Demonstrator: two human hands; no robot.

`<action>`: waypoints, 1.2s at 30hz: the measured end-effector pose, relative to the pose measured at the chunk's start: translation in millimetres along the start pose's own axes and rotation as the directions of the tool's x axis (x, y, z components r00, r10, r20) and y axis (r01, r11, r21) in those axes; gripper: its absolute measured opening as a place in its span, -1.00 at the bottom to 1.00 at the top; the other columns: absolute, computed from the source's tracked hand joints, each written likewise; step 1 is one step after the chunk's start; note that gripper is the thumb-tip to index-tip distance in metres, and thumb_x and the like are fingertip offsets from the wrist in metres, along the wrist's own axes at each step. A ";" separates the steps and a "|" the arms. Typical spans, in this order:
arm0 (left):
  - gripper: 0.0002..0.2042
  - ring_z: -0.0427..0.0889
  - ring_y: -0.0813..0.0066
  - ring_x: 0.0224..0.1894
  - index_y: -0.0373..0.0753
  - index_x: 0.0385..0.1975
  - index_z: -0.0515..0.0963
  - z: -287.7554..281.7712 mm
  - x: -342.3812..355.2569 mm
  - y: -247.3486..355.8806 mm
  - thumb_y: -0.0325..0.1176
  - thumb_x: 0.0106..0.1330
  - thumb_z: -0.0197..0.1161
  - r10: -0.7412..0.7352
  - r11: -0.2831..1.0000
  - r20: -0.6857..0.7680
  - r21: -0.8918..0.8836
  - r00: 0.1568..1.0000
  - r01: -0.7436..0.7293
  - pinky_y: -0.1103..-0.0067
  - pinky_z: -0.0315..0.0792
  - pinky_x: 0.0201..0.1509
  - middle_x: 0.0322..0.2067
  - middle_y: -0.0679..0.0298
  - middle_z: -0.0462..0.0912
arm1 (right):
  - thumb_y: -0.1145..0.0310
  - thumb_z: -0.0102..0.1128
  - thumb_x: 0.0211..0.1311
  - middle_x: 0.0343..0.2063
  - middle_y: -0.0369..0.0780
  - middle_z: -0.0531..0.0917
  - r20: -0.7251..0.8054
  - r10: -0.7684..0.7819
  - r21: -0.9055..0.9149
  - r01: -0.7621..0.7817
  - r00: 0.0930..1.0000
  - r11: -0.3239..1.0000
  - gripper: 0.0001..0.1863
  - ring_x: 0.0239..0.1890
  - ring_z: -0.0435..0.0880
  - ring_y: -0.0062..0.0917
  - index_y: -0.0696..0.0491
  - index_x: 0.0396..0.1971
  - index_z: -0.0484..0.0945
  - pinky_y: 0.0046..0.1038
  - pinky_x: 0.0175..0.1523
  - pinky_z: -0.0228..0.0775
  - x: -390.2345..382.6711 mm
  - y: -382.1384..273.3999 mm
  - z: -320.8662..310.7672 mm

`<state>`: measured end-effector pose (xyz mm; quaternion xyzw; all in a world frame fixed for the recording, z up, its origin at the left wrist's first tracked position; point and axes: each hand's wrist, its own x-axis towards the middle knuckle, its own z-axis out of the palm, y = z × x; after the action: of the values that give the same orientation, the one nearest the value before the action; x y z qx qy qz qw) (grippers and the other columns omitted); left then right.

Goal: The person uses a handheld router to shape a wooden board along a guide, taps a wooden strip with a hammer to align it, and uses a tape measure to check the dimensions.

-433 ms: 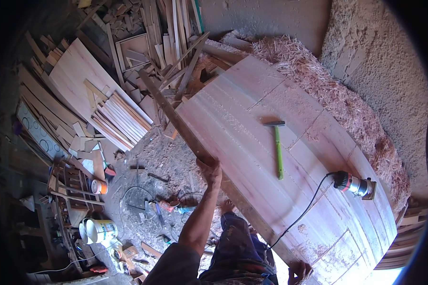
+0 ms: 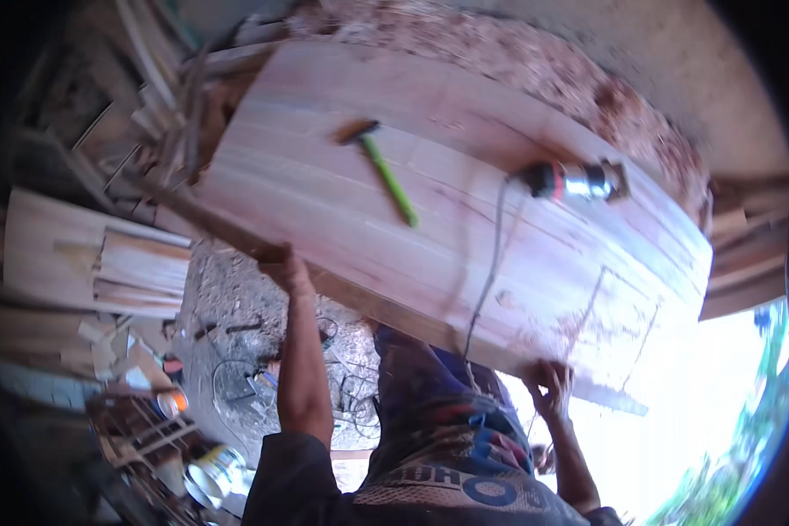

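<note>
A long wooden strip (image 2: 379, 311) lies along the near edge of a large panel of joined planks (image 2: 298, 96), sticking out past it on the left. My left hand (image 2: 289, 270) is closed round the strip left of centre. Further right, my right hand (image 2: 550, 386) grips the same strip with fingers curled, near the panel's right part. On the panel rest a hammer (image 2: 390, 182) with a green handle and a black, red and silver router (image 2: 579, 181). The router's dark cord (image 2: 493, 289) hangs over the near edge between my hands. Motion blurs the picture.
Wood shavings (image 2: 500, 53) heap along the panel's far side. Boards and battens (image 2: 53, 250) are stacked at the left, with a wooden rack (image 2: 131, 430) and a white bucket (image 2: 210, 473) below them. Tools and cables litter the floor (image 2: 210, 307). Bright light enters at right.
The view has swung round, so the panel, hammer and router appear further left and higher. My right forearm now shows. Both hands keep their hold on the strip.
</note>
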<state>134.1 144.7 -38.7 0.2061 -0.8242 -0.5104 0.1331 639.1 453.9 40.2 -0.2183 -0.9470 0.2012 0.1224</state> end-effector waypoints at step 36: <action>-0.22 0.56 -0.10 0.08 -0.61 0.16 0.14 -5.7 35.2 -14.6 -0.25 0.13 0.46 -0.034 0.997 -0.015 0.072 0.999 0.035 0.27 0.52 0.20 0.08 -0.23 0.48 | 0.10 0.52 -0.10 -0.12 -0.19 0.56 0.149 0.080 0.106 -0.096 0.986 0.990 -0.42 -0.05 0.48 -0.21 -0.04 -0.02 0.59 -0.16 0.03 0.28 12.9 5.8 -9.4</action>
<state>108.7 117.7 -49.0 0.2283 -0.8374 -0.4813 0.1223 633.0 467.8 47.8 -0.2376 -0.9300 0.2746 0.0567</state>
